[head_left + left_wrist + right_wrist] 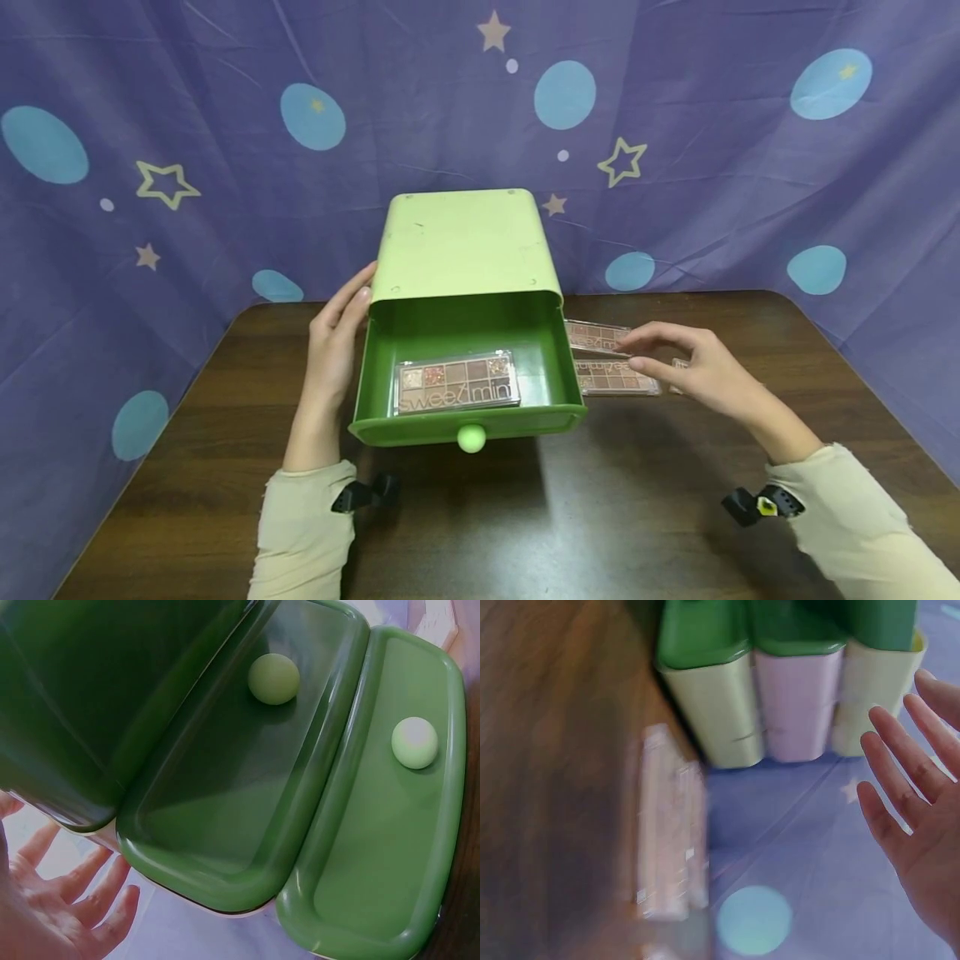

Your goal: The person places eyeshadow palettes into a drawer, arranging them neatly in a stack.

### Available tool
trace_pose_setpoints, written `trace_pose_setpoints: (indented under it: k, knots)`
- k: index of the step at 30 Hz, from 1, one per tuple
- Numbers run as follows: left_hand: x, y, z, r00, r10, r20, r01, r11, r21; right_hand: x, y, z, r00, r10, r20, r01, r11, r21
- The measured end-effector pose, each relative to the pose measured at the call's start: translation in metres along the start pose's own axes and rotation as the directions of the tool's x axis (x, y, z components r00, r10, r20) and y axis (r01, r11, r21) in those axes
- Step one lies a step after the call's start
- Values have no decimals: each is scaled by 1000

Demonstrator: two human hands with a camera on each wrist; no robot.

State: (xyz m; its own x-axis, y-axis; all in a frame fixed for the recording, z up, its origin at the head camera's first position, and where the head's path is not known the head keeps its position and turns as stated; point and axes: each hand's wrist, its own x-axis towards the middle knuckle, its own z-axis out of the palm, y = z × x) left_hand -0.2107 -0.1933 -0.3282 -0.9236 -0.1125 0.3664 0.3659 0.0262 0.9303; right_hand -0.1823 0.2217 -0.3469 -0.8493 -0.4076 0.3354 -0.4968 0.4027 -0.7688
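A stacked drawer unit (467, 243) with a pale yellow-green top stands in the middle of the head view. Its green top drawer (542, 387) is pulled out, and an eyeshadow palette (456, 385) with a clear lid lies inside. My left hand (332, 354) rests against the unit's left side, fingers extended. To the right of the unit, more eyeshadow palettes (617, 378) lie on the table. My right hand (701, 371) is over them with loosely bent fingers; in the right wrist view the hand (922, 802) holds nothing, its fingers spread. One palette (678, 375) is mostly hidden behind it.
Two lower drawers, a middle one (225, 810) and a bottom one (375, 847), are closed, each with a round knob. The unit's middle shell (795, 705) is pink. Behind the brown wooden table (600, 517) hangs a purple curtain (450, 83) with stars and blue ovals.
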Motion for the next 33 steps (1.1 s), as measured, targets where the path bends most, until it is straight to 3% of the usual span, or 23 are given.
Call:
trace_pose_setpoints:
  k: [13,20,33]
  knots:
    - [-1,0,0,1000,4,7,-4,1000,6,-3,58,-1,997,80,-14,-81,992,-93]
    - [-1,-1,-1,1000,11,15,-12,1000,12,1,84,0,997,76,-12,-77,985,-151]
    - [-1,0,-2,1000,24,18,-24,999,21,11,112,5,993,83,78,-59,960,-274]
